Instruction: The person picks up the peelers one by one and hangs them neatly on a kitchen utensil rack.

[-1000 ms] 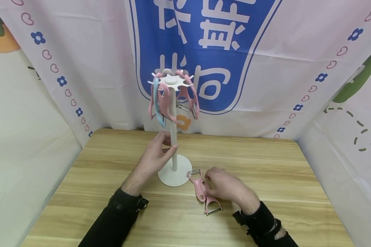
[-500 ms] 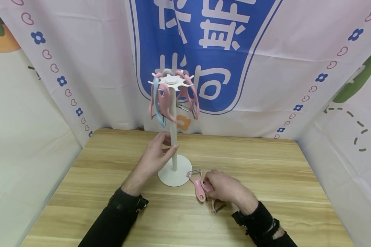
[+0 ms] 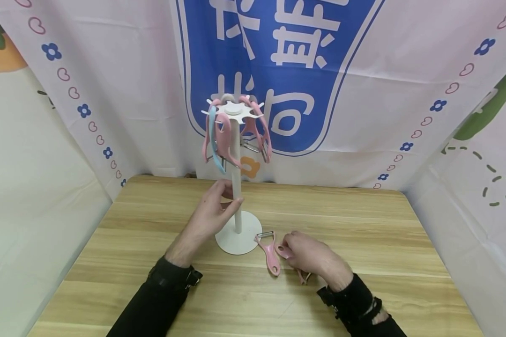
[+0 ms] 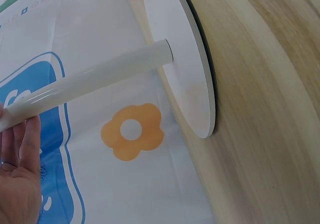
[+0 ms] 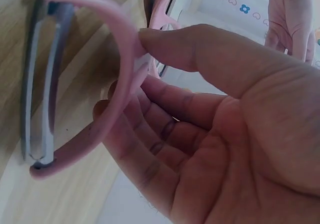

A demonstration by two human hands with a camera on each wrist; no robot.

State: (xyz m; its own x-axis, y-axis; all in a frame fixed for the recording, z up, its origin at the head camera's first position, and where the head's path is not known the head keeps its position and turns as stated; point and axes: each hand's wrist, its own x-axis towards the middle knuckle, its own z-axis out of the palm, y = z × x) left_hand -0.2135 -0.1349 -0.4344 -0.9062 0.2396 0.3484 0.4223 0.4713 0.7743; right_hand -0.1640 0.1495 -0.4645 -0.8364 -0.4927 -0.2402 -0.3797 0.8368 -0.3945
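A white stand [image 3: 227,244] with a round base and a spoked top stands on the table. My left hand [image 3: 212,210] grips its pole [image 4: 95,78] from the left, thumb in front. To the right of the base, my right hand [image 3: 311,256] pinches a pink Y-shaped peeler [image 5: 117,38] by its handle. Its blade end shows in the right wrist view, below the fingers. A second pink peeler [image 3: 271,258] lies beside it, its blade end at the base's edge. Several pink peelers [image 3: 223,135] and a blue one [image 3: 212,133] hang from the stand's top.
The wooden table [image 3: 152,243] runs back to a white curtain [image 3: 362,117] with a blue printed panel. Light cloth walls [image 3: 480,224] rise on both sides. The loaded stand top is above the left hand.
The right hand has pinched the nearer pink peeler and turned it, drawing it slightly right, away from the other loose one. My left hand and the stand have stayed put.
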